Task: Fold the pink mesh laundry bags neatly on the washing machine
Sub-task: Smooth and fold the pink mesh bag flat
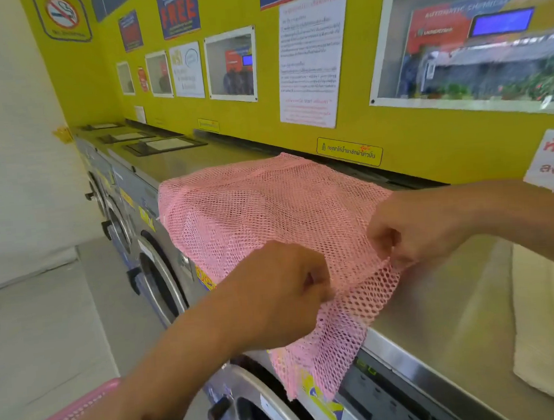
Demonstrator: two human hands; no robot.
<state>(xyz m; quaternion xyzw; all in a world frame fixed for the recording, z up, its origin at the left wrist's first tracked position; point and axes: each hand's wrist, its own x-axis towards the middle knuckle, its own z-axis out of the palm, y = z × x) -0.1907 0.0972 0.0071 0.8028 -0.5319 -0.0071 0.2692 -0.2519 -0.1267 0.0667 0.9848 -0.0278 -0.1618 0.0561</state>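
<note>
Both hands, left hand (275,295) and right hand (411,230), pinch the pink mesh laundry bag (269,210); its overhanging edge could slide off the steel washing machine (439,297).

I see a pink mesh laundry bag (269,217) spread over the steel washing machine (440,313) top, its near end drooping past the front edge. My left hand (275,295) and right hand (411,230) each pinch that near edge. A cream cloth (553,331) lies right of the bag.
</note>
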